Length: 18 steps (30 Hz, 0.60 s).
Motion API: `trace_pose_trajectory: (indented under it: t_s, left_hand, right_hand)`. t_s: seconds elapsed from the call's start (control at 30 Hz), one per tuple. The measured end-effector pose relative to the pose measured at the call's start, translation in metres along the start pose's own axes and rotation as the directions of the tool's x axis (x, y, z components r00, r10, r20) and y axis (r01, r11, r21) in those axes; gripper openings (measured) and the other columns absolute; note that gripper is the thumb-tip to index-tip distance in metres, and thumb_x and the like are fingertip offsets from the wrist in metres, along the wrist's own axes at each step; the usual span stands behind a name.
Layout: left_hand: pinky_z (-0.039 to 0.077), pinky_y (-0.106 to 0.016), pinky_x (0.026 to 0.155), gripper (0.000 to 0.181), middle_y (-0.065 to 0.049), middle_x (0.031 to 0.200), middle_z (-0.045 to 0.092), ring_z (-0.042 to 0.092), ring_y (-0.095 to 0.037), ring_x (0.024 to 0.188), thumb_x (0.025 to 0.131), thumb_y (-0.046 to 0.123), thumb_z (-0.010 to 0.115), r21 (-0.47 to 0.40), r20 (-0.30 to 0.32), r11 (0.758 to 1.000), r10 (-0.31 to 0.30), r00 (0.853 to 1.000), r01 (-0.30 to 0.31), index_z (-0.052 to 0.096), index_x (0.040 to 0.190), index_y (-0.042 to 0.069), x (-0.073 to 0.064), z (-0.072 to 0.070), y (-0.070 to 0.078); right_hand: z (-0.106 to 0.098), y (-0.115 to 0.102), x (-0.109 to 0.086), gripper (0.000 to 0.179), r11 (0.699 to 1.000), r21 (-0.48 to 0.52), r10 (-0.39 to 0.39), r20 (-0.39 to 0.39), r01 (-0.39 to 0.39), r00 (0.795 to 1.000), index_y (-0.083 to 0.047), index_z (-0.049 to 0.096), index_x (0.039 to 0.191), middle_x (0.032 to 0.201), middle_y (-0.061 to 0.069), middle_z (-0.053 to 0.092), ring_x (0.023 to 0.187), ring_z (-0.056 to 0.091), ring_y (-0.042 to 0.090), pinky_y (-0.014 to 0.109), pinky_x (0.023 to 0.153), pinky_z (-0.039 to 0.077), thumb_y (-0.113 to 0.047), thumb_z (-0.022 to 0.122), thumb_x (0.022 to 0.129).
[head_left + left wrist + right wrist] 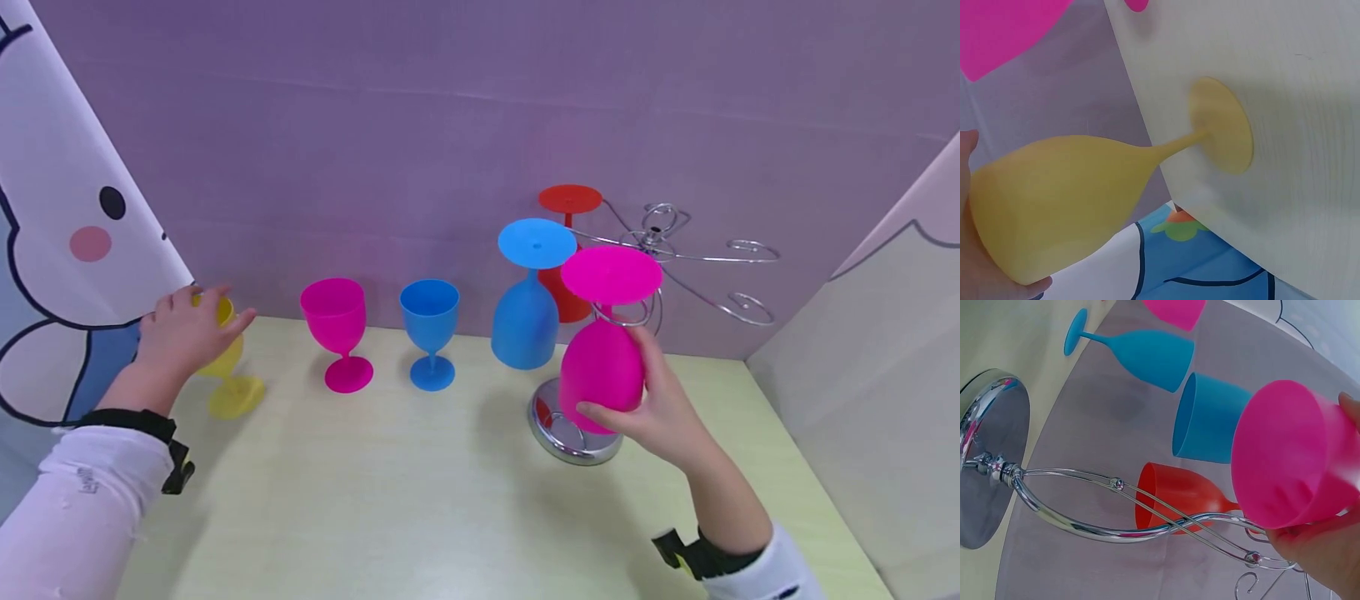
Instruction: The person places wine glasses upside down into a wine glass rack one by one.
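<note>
My right hand holds a pink goblet upside down by its bowl, thumb and fingers on opposite sides. The goblet's stem is at a curled wire arm of a chrome glass rack; whether the arm bears its weight I cannot tell. Upside down on the rack hang a blue goblet and a red goblet, partly hidden behind it. At the far left my left hand grips a yellow goblet round the rim end of its bowl. That goblet's foot is at the table, upright.
A second pink goblet and a second blue goblet stand upright on the pale table, between the hands. Bare wire arms of the rack reach out to the right. A purple backdrop rises behind.
</note>
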<state>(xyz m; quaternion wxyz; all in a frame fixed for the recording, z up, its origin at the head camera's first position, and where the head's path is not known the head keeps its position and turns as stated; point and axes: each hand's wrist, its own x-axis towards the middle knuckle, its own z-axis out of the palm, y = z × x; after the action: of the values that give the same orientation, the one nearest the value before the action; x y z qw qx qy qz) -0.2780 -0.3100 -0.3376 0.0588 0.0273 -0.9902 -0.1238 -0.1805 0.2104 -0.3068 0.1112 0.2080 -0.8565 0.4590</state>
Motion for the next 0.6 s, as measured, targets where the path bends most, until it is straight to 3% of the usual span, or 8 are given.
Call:
trace_pose_trajectory:
  t_s: [0.3,0.6]
  left_hand:
    - [0.015,-0.071,0.095,0.065,-0.039,0.130,0.016,0.014,-0.056,0.118,0.094,0.050,0.034,-0.015,-0.003,1.000,-0.007,1.000,0.007,0.025,0.137,0.002,0.0002,0.0015,-0.0015]
    - [0.014,-0.071,0.095,0.061,-0.039,0.129,0.018,0.015,-0.056,0.117,0.095,0.048,0.032,-0.012,-0.020,1.000,0.007,1.000,-0.007,0.029,0.134,0.001,0.0006,0.0024,-0.0023]
  right_hand:
    - [-0.0005,0.0008,-0.0018,0.094,1.000,-0.002,-0.030,0.000,0.030,1.000,-0.016,0.021,0.139,0.132,0.013,0.038,0.118,0.037,0.031,0.053,0.075,0.051,-0.006,0.078,0.065]
    - [-0.0020,0.0021,-0.0041,0.095,1.000,0.021,0.009,-0.003,-0.009,1.000,-0.013,0.016,0.138,0.132,0.013,0.036,0.120,0.035,0.031,0.053,0.076,0.051,-0.007,0.077,0.066]
